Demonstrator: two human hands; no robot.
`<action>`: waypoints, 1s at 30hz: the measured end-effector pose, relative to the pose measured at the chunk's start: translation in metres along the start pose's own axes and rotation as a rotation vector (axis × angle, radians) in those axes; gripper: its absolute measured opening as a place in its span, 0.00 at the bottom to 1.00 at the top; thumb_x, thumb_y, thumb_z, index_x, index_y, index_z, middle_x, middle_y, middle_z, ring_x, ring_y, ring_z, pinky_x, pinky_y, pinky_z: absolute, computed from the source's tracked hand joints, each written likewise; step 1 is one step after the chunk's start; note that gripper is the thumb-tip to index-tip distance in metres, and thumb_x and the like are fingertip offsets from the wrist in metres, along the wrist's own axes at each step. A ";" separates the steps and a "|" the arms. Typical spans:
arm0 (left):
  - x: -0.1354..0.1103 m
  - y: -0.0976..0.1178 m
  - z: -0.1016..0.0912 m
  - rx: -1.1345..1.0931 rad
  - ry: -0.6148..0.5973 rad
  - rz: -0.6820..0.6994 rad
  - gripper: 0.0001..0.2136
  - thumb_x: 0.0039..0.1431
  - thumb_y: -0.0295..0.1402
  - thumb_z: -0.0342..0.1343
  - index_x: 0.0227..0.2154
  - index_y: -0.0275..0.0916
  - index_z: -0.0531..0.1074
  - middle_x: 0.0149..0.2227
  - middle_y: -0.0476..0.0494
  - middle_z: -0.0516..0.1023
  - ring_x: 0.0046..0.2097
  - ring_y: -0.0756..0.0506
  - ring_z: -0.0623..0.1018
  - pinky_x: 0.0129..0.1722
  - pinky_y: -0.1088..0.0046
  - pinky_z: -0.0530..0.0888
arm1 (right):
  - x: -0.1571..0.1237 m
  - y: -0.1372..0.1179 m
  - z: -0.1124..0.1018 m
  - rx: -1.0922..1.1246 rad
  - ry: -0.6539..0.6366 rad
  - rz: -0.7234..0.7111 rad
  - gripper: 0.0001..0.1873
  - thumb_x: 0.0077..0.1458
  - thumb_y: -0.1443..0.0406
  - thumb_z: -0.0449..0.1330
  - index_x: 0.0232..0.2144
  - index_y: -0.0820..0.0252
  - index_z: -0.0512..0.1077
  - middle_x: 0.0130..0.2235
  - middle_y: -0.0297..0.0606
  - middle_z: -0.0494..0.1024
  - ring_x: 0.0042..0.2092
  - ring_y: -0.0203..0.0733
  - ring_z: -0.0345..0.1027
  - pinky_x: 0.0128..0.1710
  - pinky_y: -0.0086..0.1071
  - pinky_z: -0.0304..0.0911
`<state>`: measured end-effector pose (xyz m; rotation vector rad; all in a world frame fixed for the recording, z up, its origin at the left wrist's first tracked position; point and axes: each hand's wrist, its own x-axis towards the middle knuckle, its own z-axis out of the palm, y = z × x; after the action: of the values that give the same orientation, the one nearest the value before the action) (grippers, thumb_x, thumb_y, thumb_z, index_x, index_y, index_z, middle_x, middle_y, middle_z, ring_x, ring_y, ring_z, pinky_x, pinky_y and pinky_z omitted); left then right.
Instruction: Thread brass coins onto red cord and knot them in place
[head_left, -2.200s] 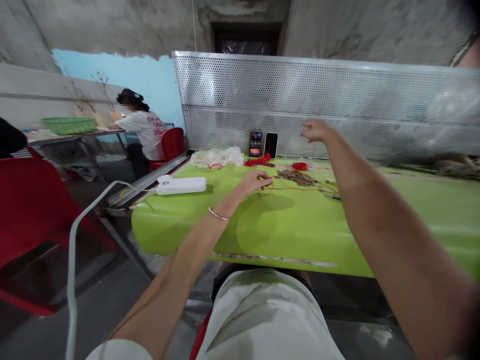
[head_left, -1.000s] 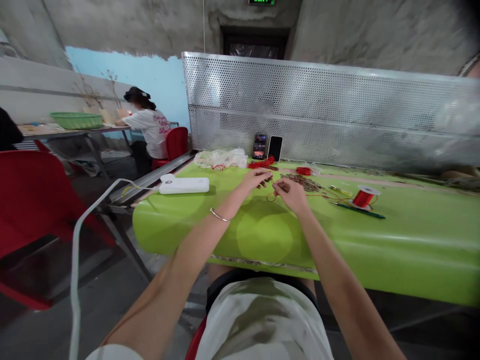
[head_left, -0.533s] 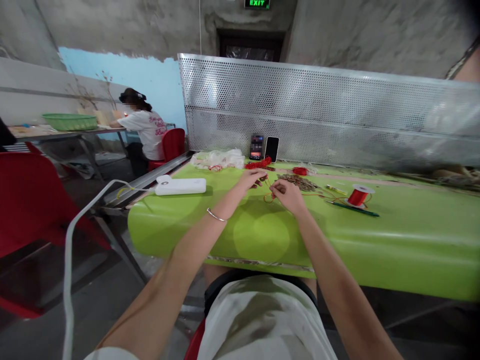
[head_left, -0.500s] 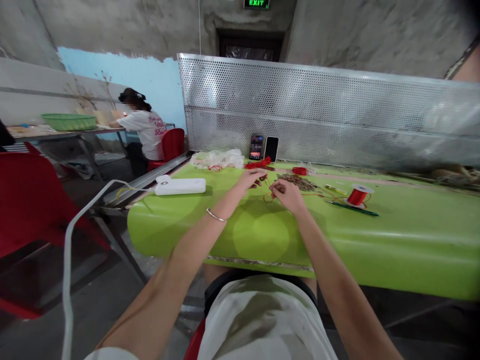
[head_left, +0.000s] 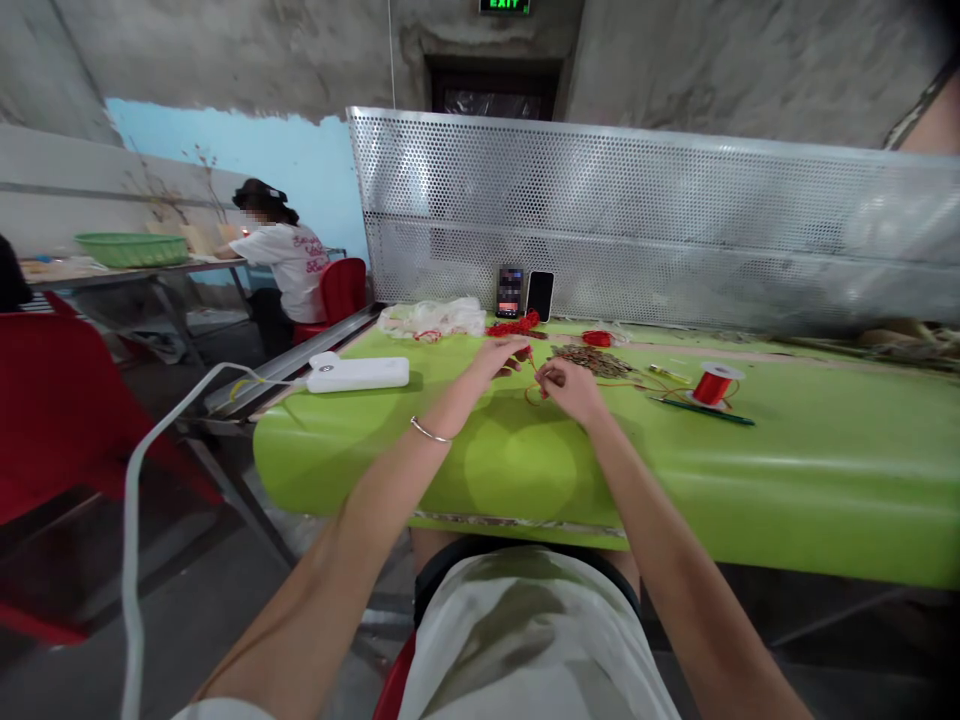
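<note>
Thin red cord (head_left: pixel 532 358) runs between my two hands above the green table. My left hand (head_left: pixel 504 354) pinches one stretch of it, its fingertips partly hidden. Close by on the right, my right hand (head_left: pixel 568 385) is closed on the same cord, and a small loop hangs below its fingers. From there the cord trails right across the table to a spool of red cord (head_left: pixel 712 384). A pile of brown coin-like pieces (head_left: pixel 592 362) lies just behind my right hand. Beyond my left hand sits a bunch of red knotted cord (head_left: pixel 514 325).
Two phones, one dark (head_left: pixel 510 291) and one white-edged (head_left: pixel 540 297), lean against the perforated metal screen (head_left: pixel 645 220). A white power bank (head_left: pixel 358 374), clear plastic bag (head_left: pixel 435 318), green pen (head_left: pixel 702 411) and red cord bundle (head_left: pixel 598 339) lie around. Another person (head_left: pixel 281 255) sits at left.
The view has shifted slightly. My hands stay close together on the cord, and the cord between them now looks straighter, with the loop below my right hand smaller.
</note>
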<state>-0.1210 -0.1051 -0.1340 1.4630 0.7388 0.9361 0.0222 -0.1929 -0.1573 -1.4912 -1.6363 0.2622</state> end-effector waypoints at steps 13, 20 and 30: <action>-0.007 0.002 0.005 0.192 -0.187 -0.047 0.07 0.55 0.35 0.59 0.33 0.38 0.77 0.31 0.46 0.75 0.29 0.53 0.71 0.29 0.75 0.67 | 0.014 0.016 0.003 0.214 0.086 -0.044 0.16 0.52 0.67 0.53 0.42 0.56 0.75 0.45 0.40 0.78 0.48 0.44 0.72 0.54 0.44 0.63; -0.011 0.007 0.006 0.233 -0.213 -0.012 0.07 0.56 0.34 0.58 0.32 0.37 0.76 0.31 0.47 0.74 0.29 0.54 0.70 0.30 0.76 0.67 | 0.012 0.021 0.002 0.394 0.073 0.029 0.13 0.50 0.56 0.62 0.33 0.60 0.75 0.36 0.43 0.80 0.38 0.44 0.75 0.48 0.43 0.68; -0.009 0.006 0.005 0.313 -0.220 0.108 0.11 0.57 0.38 0.57 0.35 0.35 0.77 0.30 0.46 0.74 0.29 0.53 0.71 0.31 0.75 0.67 | 0.011 0.015 -0.002 0.557 0.041 0.210 0.22 0.42 0.48 0.68 0.29 0.60 0.75 0.31 0.41 0.80 0.36 0.42 0.75 0.46 0.40 0.71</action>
<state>-0.1211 -0.1158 -0.1290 1.8634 0.6685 0.7460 0.0358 -0.1801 -0.1612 -1.2200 -1.2343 0.7342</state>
